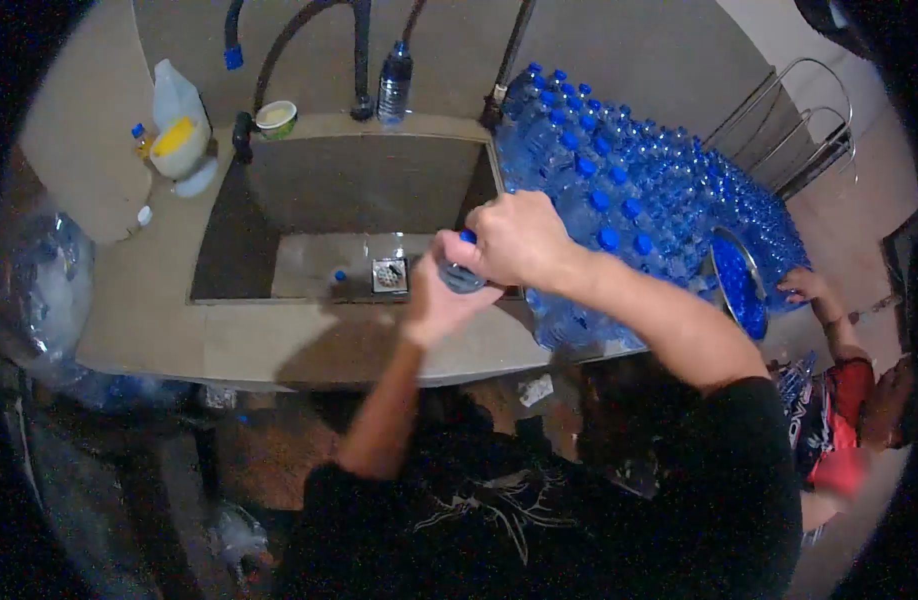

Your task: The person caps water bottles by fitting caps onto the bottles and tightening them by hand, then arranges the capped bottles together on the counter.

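A clear plastic water bottle is held over the front rim of the sink, mostly hidden by my fingers. My left hand is closed around the bottle's body. My right hand grips at its top, where a bit of blue cap shows between the fingers. Just to the right, many more clear bottles stand crowded on the counter, the nearer ones with blue caps. A metal bowl of loose blue caps rests at that group's right edge.
Below my hands is the sink, with a drain and one loose blue cap. Behind it stand a filled bottle, a tub and dark hoses. Another person's hand reaches toward the bottles at right.
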Available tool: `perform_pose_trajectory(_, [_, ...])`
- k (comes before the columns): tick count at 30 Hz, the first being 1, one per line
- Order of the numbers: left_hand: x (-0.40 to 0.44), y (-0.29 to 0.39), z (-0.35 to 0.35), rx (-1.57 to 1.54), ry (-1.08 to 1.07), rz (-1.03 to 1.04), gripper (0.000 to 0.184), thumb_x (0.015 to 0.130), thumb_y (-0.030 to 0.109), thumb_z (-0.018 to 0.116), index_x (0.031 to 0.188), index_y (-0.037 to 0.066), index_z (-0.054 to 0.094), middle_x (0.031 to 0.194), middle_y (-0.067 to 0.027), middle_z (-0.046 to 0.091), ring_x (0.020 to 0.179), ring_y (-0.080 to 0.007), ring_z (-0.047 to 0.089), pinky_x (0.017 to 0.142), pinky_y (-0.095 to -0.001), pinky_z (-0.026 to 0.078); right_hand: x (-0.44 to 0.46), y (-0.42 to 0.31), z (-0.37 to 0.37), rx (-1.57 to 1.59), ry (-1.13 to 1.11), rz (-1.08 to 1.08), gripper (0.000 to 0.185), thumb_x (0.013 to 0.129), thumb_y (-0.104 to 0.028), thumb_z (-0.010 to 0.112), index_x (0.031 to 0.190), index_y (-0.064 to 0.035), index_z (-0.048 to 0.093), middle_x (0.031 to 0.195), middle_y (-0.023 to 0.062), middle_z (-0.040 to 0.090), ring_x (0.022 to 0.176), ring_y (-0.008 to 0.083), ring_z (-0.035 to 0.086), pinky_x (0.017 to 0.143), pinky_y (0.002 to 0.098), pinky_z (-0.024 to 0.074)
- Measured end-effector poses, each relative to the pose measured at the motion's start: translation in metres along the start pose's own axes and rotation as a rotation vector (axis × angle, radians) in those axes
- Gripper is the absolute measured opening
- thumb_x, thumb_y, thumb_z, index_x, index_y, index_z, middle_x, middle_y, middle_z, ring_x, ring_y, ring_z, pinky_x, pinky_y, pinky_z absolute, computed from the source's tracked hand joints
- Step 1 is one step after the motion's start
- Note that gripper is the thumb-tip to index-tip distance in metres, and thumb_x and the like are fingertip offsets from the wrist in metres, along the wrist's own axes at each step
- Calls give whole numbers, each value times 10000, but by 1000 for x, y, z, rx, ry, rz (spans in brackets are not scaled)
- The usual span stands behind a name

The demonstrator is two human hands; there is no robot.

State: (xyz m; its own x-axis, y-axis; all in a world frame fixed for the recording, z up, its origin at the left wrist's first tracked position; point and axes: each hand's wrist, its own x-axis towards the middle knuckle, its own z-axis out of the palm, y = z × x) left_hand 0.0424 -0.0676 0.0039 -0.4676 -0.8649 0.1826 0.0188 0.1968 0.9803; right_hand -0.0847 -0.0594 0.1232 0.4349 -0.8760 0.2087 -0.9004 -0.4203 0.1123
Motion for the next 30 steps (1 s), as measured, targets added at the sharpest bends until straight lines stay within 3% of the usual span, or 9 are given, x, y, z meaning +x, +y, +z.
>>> perform_pose_trajectory(2, [-16, -25, 73, 158, 762, 154, 1003, 554, 206, 919, 1385, 25, 387, 1295, -155, 513, 1206, -254, 509, 1028, -378, 416, -6, -8, -1, 18, -3, 55, 518, 864, -451, 531, 593, -33, 675, 600, 206, 639, 571, 380, 658, 554, 456, 543])
perform_pose_trajectory(6, [-10, -16, 8, 97, 109, 434, 1039, 526, 227, 932, 1379, 11, 380, 1307, -170, 515, 1191, -244, 522, 1001, -365, 433, -16, 12, -6, 62, 76, -280, 473, 891, -379, 521, 578, -47, 648, 618, 191, 652, 560, 352, 659, 529, 434, 540])
perform_pose_trajectory(10, [18, -23, -29, 170, -320, 79, 924, 526, 246, 924, 1306, 22, 481, 1234, -150, 588, 1119, -224, 580, 947, -355, 467, -17, 12, 1, -37, 149, -309, 433, 898, -325, 519, 582, -64, 659, 628, 163, 665, 550, 316, 665, 527, 425, 544])
perform_pose_trajectory(12, [5, -29, 4, 182, -43, 136, 843, 544, 240, 914, 1265, 34, 530, 1169, -133, 632, 1064, -214, 615, 916, -349, 483, -26, -14, 6, -86, 159, 79, 414, 897, -301, 516, 598, -62, 675, 621, 156, 665, 543, 309, 667, 522, 422, 545])
perform_pose_trajectory(13, [0, -34, 55, 215, 492, 140, 734, 573, 230, 893, 1210, 51, 576, 1068, -117, 669, 996, -237, 656, 869, -352, 500, -24, -19, 8, -119, 88, 239, 393, 895, -290, 521, 625, -65, 698, 615, 148, 667, 529, 303, 666, 509, 424, 543])
perform_pose_trajectory(16, [-9, 0, 79, 107, 779, 311, 657, 612, 233, 876, 1182, 68, 591, 999, -107, 680, 967, -269, 673, 834, -361, 511, -31, -27, -3, -156, 68, 257, 393, 897, -283, 526, 607, -78, 695, 590, 137, 660, 505, 303, 659, 487, 425, 535])
perform_pose_trajectory(20, [-13, -6, 50, 198, 281, 283, 679, 600, 241, 892, 1176, 50, 586, 999, -104, 679, 932, -234, 673, 821, -342, 513, -45, -2, -26, -157, -15, 36, 487, 959, -423, 485, 747, -23, 664, 702, 160, 669, 631, 310, 679, 543, 405, 540])
perform_pose_trajectory(24, [4, 2, 3, -316, -450, 57, 656, 582, 196, 896, 1147, 43, 601, 1007, -49, 679, 927, -156, 641, 843, -326, 510, -36, 31, -23, 19, 18, -579, 475, 927, -468, 519, 749, -38, 610, 704, 153, 641, 643, 315, 655, 554, 413, 524])
perform_pose_trajectory(30, [-11, 1, 40, 17, 36, 45, 635, 534, 250, 906, 1044, 52, 584, 939, -90, 671, 883, -199, 658, 810, -355, 516, -48, 23, -2, -127, 35, -286, 318, 883, -288, 535, 685, -54, 619, 634, 135, 640, 560, 284, 655, 472, 395, 517])
